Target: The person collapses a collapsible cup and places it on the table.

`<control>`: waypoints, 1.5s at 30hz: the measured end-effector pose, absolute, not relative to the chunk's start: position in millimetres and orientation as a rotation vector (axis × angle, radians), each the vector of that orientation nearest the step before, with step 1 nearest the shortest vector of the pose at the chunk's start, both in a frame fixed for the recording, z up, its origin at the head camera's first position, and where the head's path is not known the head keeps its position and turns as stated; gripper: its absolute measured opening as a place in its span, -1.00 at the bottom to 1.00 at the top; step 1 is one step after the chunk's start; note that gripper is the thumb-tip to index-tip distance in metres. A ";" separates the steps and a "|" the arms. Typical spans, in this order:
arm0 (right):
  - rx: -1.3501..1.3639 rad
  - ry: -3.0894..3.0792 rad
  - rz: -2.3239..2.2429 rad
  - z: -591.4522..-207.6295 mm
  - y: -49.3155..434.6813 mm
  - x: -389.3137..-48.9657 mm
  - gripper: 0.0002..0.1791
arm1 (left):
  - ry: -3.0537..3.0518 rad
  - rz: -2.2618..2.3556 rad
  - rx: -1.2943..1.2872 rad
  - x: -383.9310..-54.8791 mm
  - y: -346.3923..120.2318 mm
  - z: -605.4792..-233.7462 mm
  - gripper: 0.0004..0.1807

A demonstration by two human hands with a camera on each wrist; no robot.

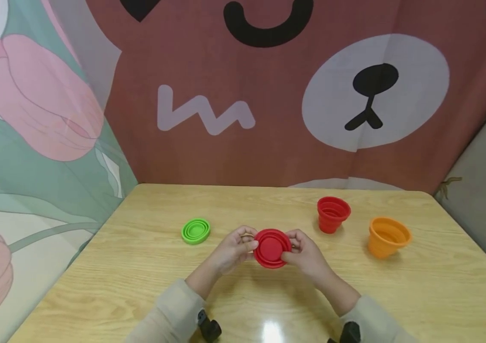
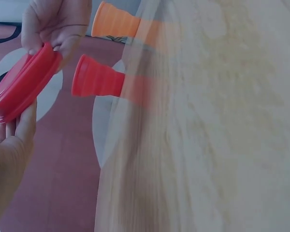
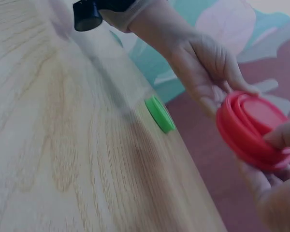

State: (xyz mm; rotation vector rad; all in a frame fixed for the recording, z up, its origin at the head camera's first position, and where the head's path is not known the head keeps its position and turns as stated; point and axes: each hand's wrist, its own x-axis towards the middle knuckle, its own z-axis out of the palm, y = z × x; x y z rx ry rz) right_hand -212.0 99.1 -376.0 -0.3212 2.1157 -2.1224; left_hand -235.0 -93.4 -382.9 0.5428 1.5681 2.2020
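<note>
Person in beige sleeves (image 1: 170, 309) at a pale wood-grain tabletop (image 1: 97, 295), both hands raised in front of the body. Between them: a round red collapsible cup of rubbery-looking material (image 1: 272, 248), folded flat into concentric rings. It is held up off the tabletop, apart from it, ringed face tilted toward the person.

Left hand (image 1: 233, 251): fingers closed on the left edge of the folded red cup, thumb across the front rim, the rest behind. Right hand (image 1: 309, 255): same kind of grip on the opposite edge, thumb pressed on the lower right of the ringed face, other fingers bent at the back. Both hands on the one piece.

To the person's left, well apart from the piece in hand, a small round green collapsible cup of similar make (image 1: 195, 231) lies flat on the tabletop, also folded into rings.

To the right, beyond the right hand: a red ribbed cup, opened to full height (image 1: 331, 220), upright, mouth up. Near it, farther right and closer to the person, an orange ribbed cup (image 1: 385, 244), likewise opened and upright; the two do not touch.

Behind the tabletop, a reddish-brown cloth with a cartoon animal face (image 1: 208, 157); on the left, a cloth printed with pink tulips (image 1: 37, 105).
</note>
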 end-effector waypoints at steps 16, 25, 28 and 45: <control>-0.707 1.747 -2.182 -377.8 116.6 -208.6 -0.72 | 1.512 2.188 0.739 -232.3 -88.7 -371.0 -0.74; -0.708 1.672 -2.185 -370.1 119.4 -208.5 -0.79 | 1.552 2.231 0.732 -236.3 -96.1 -364.8 -0.72; -0.611 1.709 -2.159 -367.9 119.5 -209.2 -0.76 | 1.592 2.223 0.724 -237.2 -98.1 -364.5 -0.72; -0.373 1.655 -2.113 -371.1 114.2 -208.6 -0.78 | 1.851 2.057 0.674 -235.4 -106.9 -374.4 -0.78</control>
